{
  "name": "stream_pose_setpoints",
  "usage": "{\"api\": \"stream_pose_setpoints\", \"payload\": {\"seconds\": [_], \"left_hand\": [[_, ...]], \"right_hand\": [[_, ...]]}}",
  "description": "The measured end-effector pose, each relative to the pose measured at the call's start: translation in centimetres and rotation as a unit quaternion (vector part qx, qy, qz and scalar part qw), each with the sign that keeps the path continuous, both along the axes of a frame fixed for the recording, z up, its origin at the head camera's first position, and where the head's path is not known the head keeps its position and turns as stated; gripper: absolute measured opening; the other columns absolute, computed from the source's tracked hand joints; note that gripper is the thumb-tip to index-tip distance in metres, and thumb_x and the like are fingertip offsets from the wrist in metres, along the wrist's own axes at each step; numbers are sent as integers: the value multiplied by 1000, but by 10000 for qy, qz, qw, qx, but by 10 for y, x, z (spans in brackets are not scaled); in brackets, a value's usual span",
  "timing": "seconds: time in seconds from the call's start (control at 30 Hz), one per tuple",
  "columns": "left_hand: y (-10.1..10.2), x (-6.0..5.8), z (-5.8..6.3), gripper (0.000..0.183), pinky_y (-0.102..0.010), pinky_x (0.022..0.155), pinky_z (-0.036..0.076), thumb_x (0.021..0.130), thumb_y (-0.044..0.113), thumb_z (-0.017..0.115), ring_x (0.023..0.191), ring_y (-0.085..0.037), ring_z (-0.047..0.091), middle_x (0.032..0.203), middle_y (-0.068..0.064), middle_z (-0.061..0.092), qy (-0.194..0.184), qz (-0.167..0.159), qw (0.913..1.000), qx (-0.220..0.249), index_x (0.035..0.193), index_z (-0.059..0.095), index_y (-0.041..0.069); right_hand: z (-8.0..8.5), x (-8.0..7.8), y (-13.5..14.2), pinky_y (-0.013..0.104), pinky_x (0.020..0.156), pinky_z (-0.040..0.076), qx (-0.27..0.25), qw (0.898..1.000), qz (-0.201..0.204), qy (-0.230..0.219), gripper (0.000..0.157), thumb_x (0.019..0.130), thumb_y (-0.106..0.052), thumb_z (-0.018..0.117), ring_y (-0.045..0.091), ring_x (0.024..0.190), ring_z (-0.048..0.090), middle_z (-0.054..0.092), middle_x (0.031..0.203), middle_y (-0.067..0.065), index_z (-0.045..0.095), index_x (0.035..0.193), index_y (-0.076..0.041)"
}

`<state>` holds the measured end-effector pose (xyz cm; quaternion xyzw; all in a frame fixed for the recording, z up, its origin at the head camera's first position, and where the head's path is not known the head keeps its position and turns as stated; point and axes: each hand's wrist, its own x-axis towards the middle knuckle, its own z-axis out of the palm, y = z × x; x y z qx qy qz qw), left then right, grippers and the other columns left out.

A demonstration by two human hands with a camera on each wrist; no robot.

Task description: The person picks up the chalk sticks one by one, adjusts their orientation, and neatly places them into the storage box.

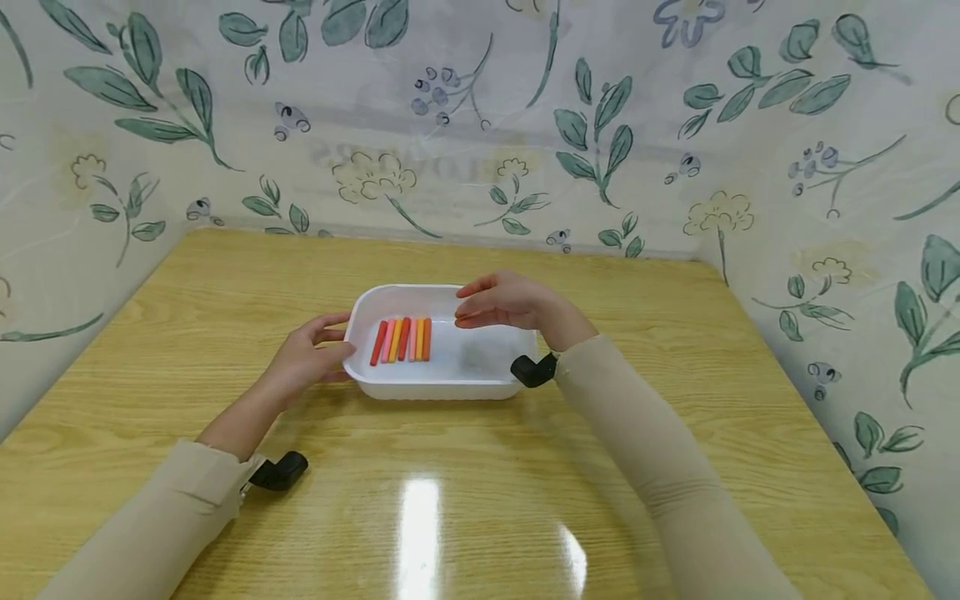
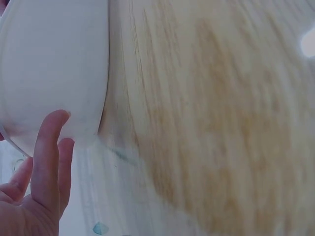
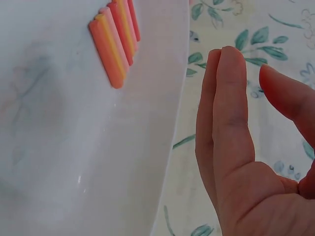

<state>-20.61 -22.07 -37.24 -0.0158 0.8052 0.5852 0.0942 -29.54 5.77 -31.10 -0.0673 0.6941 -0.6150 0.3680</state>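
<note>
A shallow white plastic tray (image 1: 472, 388) stands on the table. In its left half several slim sticks (image 1: 401, 340), red, pink, yellow and orange, lie side by side in a row; the right wrist view shows some of these sticks (image 3: 110, 49) up close. My left hand (image 1: 311, 354) grips the tray's left end, thumb at the rim and fingers along the outer wall. In the left wrist view, fingers (image 2: 47, 157) reach over the outside of the tray (image 2: 59, 59). Over the tray's right half hovers my right hand (image 1: 510, 304), fingers extended, thumb apart, nothing held.
The tray sits near the middle of a glossy wooden table (image 1: 360, 500) that reflects light at the front. Patterned cloth (image 1: 480, 125) with leaves and flowers rises behind the table and along both sides. A black wrist device (image 1: 279, 472) sticks out from each sleeve.
</note>
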Motion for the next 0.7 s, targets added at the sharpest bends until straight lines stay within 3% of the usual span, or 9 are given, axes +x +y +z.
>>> {"api": "stream_pose_setpoints", "payload": {"seconds": [0.3,0.53,0.7], "left_hand": [[-2,-1,-1,58,-37,72,57,92,8,53,109,-42,49,136,-30,33,41,99,9999,-42,144,27,1],[-1,0,0,60,-37,73,56,93,8,51,112,-45,46,137,-32,31,37,-21,10000,25,145,23,0],[0,0,0,60,-37,73,56,93,7,51,113,-45,46,137,-32,31,35,-19,10000,-5,145,23,0]], "right_hand": [[0,13,32,44,98,41,-217,9995,-181,133,46,92,4,51,22,84,64,58,100,18,33,134,12],[-3,20,60,36,87,51,-331,9984,-425,162,47,92,5,50,20,80,65,60,94,15,31,134,13],[-8,26,79,37,90,49,-68,9980,-562,279,44,92,4,50,19,82,65,57,105,21,35,133,12]]}}
